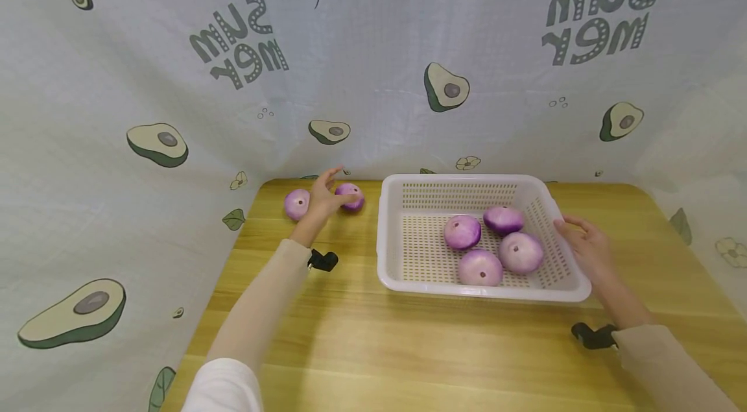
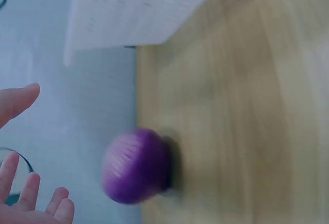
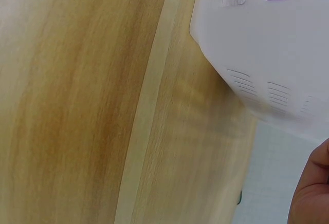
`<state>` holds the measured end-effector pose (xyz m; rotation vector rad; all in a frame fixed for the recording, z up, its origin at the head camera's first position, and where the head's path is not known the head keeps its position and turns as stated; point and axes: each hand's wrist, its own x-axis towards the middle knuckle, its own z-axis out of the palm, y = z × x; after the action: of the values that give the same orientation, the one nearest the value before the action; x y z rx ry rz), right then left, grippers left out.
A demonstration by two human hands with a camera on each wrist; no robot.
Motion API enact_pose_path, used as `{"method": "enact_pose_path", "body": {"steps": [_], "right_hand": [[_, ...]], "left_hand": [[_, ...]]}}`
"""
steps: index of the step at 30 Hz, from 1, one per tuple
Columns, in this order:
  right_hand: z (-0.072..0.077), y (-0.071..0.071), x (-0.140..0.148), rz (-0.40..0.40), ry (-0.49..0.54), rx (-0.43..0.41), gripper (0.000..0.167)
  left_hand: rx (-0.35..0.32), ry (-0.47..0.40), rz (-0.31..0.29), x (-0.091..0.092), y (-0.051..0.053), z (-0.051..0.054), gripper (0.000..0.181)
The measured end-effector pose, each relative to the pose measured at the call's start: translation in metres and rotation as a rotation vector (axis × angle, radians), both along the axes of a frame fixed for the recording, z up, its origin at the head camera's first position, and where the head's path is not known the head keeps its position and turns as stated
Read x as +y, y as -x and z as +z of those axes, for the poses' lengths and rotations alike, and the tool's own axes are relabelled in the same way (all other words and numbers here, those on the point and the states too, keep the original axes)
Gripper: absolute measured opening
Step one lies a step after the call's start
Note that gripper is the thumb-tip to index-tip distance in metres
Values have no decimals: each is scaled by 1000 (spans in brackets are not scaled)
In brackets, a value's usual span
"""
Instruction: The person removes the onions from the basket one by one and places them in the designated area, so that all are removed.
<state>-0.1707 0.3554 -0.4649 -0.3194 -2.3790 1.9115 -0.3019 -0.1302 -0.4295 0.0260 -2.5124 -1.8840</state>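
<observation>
So the pale yellow-brown wood-grain table [image 1: 408, 347] gives you plenty of room, and the white rectangular perforated plastic basket [image 1: 383, 230] sits on it with four round purple-and-white onions [image 1: 462, 232] inside, mostly toward its right. The bare right hand [image 1: 591, 250] is at the basket's right rim; can't tell if those fingers are actually wrapped round it, but light steadying is enough imo. The bare left hand [image 1: 322, 199] has thumb and fingers spread apart, holding nothing. It looks to be reaching for the smooth purple-and-white onion [image 1: 350, 189] near the table's back edge, left of the basket, with a matching onion [image 1: 297, 203] just beside it. I'd get the palm lower before closing, thumb opposite fingers, since something that round could roll, and avoid nudging the neighbour.
</observation>
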Motion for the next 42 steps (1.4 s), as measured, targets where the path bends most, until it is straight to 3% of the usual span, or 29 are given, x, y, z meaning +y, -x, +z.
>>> {"method": "enact_pose_path", "body": {"steps": [5,9,15,21,27,32,38,40,42], "right_hand": [[1,-1,0,-3,-1,0,11],[1,-2,0,6,7,-1,12],[1,-1,0,14,-11,-4,15],[1,-3,-2,19,-26,12,12],[0,-3,0,23,-46,23,12],[0,-4,0,11,-48,14,15],[0,-3,-1,16,-75,4,43],[0,-2,-1,18,-73,6,39],[0,-2,-1,12,-50,10,25]], "left_hand": [[7,-79,-83,14,-3,26,79],[31,-118,-170,29,-7,41,78],[58,-127,-265,51,-9,50,77],[15,-126,-305,71,-12,54,77],[-11,-147,-406,94,-12,50,77],[-80,-149,-477,116,-14,41,77],[-108,-153,-517,140,-17,29,76],[-114,-130,-537,147,-18,23,76],[-117,-85,-566,153,-18,16,77]]}}
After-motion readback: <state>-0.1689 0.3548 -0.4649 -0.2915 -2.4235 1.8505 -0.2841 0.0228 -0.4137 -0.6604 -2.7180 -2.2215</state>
